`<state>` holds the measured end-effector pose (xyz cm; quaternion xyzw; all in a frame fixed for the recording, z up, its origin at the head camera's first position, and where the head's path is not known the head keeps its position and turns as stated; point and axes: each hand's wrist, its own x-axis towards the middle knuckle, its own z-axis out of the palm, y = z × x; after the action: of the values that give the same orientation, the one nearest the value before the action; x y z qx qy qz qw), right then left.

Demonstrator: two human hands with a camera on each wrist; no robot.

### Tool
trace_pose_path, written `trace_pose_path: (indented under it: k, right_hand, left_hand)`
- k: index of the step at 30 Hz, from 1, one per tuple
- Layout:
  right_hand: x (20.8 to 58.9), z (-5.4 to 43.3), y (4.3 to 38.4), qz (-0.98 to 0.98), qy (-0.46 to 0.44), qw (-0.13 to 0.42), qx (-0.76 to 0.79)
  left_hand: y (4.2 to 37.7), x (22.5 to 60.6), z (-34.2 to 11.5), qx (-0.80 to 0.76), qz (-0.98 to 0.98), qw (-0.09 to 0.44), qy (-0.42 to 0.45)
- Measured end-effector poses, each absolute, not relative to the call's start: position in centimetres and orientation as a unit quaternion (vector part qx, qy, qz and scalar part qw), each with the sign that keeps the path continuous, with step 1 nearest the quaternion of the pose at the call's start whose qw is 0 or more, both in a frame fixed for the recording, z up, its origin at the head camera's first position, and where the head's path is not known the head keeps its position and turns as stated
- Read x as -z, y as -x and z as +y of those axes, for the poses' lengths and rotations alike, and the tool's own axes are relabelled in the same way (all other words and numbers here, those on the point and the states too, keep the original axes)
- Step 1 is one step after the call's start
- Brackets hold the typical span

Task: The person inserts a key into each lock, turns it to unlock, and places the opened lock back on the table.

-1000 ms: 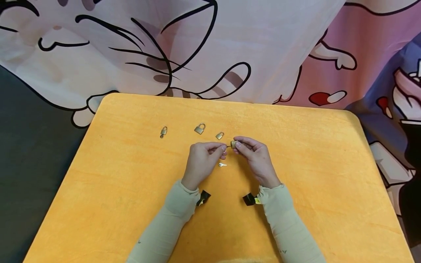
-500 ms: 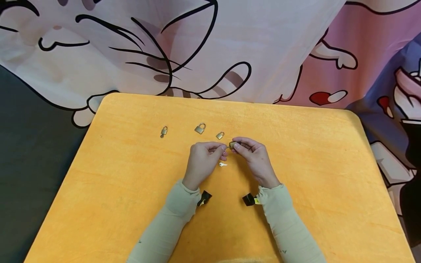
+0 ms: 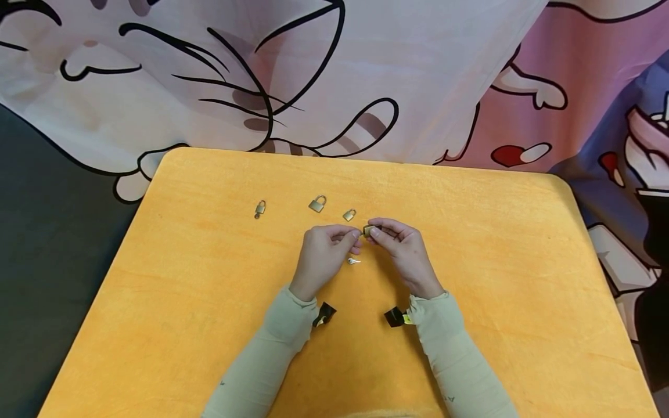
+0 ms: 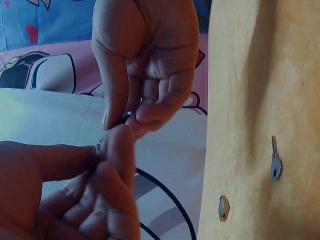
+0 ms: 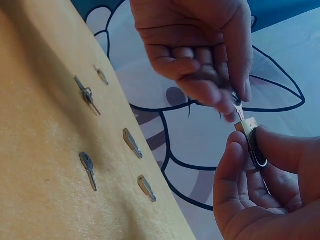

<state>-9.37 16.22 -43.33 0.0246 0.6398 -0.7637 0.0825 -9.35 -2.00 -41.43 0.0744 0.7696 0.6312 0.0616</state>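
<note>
My left hand (image 3: 325, 249) pinches a small key (image 5: 238, 108) between thumb and fingers. The key's blade meets the end face of a brass padlock (image 5: 247, 126); how deep it sits is hard to tell. My right hand (image 3: 405, 252) grips that padlock, its shackle towards the palm. On the table beyond my hands lie a slim padlock (image 3: 260, 209), a larger padlock (image 3: 317, 204) and a small padlock (image 3: 349, 215). Below my left fingertips lies a loose silver key (image 3: 353, 261). The right wrist view shows more key-like metal (image 5: 87, 95), hidden from the head view.
The yellow table (image 3: 470, 261) spreads out on both sides of my forearms. Behind its far edge hangs a cartoon-printed cloth (image 3: 418, 75). A black wrist device (image 3: 325, 314) sits inside my left cuff, another black device (image 3: 395, 317) inside my right.
My right hand has shifted slightly left with the padlock, which has turned a little. Less of the key shows between it and my left fingertips. The things on the table have not moved.
</note>
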Motion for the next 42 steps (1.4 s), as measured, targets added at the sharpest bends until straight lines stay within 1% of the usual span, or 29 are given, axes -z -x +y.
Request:
trace_pose_path:
  k: [6, 22, 31, 42]
  right_hand:
    - [43.24, 16.55, 9.49, 0.638, -0.024, 0.08, 0.766]
    - [43.13, 16.41, 9.33, 0.63, -0.027, 0.079, 0.772]
    - [43.34, 16.25, 9.31, 0.635, -0.028, 0.072, 0.769]
    - [43.37, 16.06, 9.25, 0.649, -0.043, 0.075, 0.755]
  left_hand:
    - [9.64, 41.34, -2.54, -0.606, 0.787, 0.076, -0.092]
    - [9.8, 41.32, -2.85, -0.585, 0.803, 0.066, -0.097]
    - [9.6, 41.46, -2.6, -0.568, 0.814, 0.048, -0.108]
    - [9.54, 41.67, -2.47, -0.564, 0.818, 0.041, -0.108]
